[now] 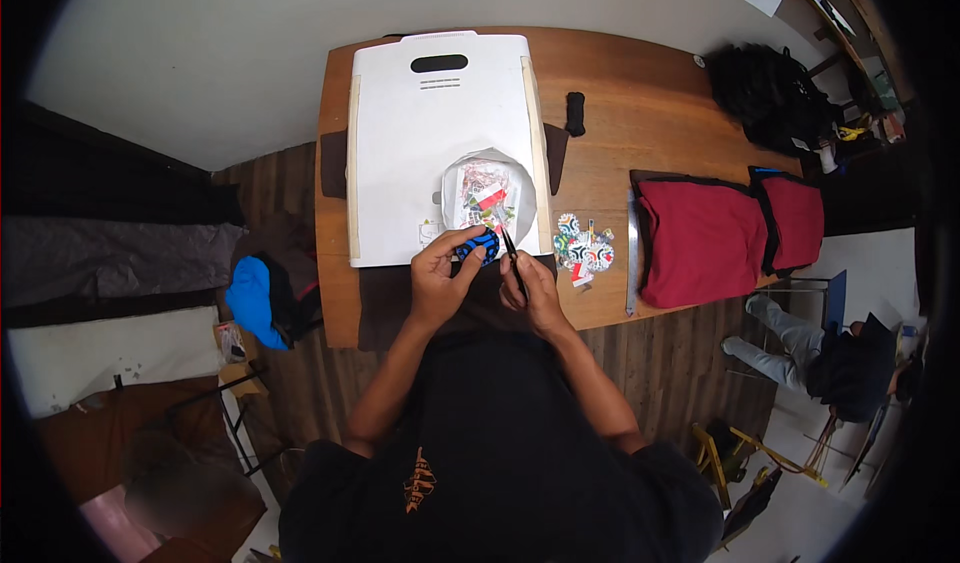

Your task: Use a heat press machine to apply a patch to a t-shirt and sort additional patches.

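Between the fingers and thumb of my left hand [442, 276] is a round blue-and-black patch [478, 247]. My right hand [534, 287] grips a slim black tool [512, 254], which looks like tweezers or small scissors; its tip points away from me, beside the patch. Both hands are just over the near edge of a white plastic board [420, 158] with a slot handle. On the board sits a round white container [526, 188] holding scraps of printed plastic and a red-and-white piece [491, 198]. The tool's tip overlaps the container's near side.
Right of the board lie several cut stickers or patches [585, 251], a metal ruler [632, 255] and folded red fabric pieces [701, 240]. A black bundle [575, 114] and a black bag [772, 97] are farther back on the wooden table [630, 75]. Another person [847, 371] is at right.
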Available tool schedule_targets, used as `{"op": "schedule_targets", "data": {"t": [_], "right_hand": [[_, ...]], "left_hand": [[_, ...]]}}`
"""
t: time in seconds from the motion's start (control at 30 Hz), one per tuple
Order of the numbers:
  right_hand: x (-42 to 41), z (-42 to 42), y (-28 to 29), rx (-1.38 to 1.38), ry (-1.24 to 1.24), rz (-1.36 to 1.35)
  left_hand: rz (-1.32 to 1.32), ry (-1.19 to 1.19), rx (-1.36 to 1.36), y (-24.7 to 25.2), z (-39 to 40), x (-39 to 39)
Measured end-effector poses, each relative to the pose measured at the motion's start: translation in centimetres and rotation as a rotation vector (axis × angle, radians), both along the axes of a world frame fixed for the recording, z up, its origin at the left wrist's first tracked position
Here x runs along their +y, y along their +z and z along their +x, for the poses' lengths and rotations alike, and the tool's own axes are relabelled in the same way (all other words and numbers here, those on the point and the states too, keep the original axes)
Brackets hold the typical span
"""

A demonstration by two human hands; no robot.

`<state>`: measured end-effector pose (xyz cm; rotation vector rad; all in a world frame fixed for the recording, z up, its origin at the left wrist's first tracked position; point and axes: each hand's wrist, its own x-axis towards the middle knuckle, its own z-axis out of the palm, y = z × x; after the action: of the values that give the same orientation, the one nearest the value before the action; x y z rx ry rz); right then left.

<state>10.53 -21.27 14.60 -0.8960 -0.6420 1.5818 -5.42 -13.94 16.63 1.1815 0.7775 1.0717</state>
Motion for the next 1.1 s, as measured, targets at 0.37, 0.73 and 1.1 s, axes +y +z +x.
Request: {"op": "schedule_targets", "data": {"t": [0.37,0.73,1.1], "right_hand": [[-0.5,-0.5,-2.4,-0.184,-0.193,-0.049],[-3.0,4.2,-5.8,-0.409,-0.517,-0.359],[-0.9,15.3,-17.6,-0.735,-0.797,-0.440]], "left_hand": [[0.028,-0.126,0.293,-3.3,-0.2,-0.8],[0.042,-0.295,0.417,-5.9,-0.1,-3.0],[0.340,-0.510,0.587,-4.5,-0.8,-0.9]]}}
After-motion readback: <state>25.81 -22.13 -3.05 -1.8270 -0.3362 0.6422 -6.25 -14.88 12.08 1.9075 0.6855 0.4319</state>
